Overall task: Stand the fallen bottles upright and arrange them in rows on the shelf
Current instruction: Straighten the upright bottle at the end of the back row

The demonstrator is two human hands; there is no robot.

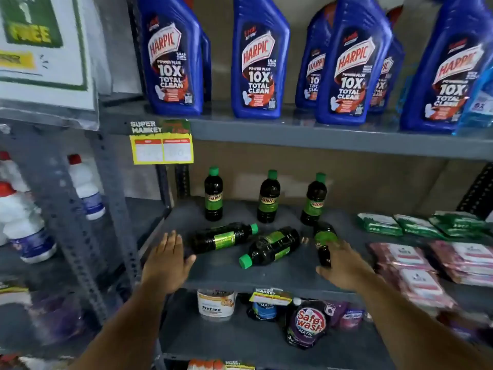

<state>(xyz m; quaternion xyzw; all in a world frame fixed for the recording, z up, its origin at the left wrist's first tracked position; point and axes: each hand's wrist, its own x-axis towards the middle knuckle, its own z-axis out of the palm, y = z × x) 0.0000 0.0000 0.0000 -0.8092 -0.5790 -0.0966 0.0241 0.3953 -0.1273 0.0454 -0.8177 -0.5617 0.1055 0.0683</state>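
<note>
Three dark bottles with green caps and green labels stand upright in a row at the back of the grey middle shelf (213, 273): left one (213, 194), middle one (268, 197), right one (314, 200). Three more lie fallen in front: a left bottle (222, 237) with its cap pointing right, a middle bottle (270, 247) with its cap toward me, and a right bottle (324, 243) lying front to back. My left hand (166, 263) is flat, fingers apart, just left of the left fallen bottle's base. My right hand (344, 265) touches the right fallen bottle's near end, fingers spread.
Blue Harpic bottles (260, 60) fill the shelf above. Green packets (378, 224) and pink packets (402, 256) lie on the right of the middle shelf. A yellow price tag (162, 149) hangs at the upper shelf's edge. A Safewash pouch (309, 323) and tub (216, 304) sit below. White bottles (86, 185) stand left.
</note>
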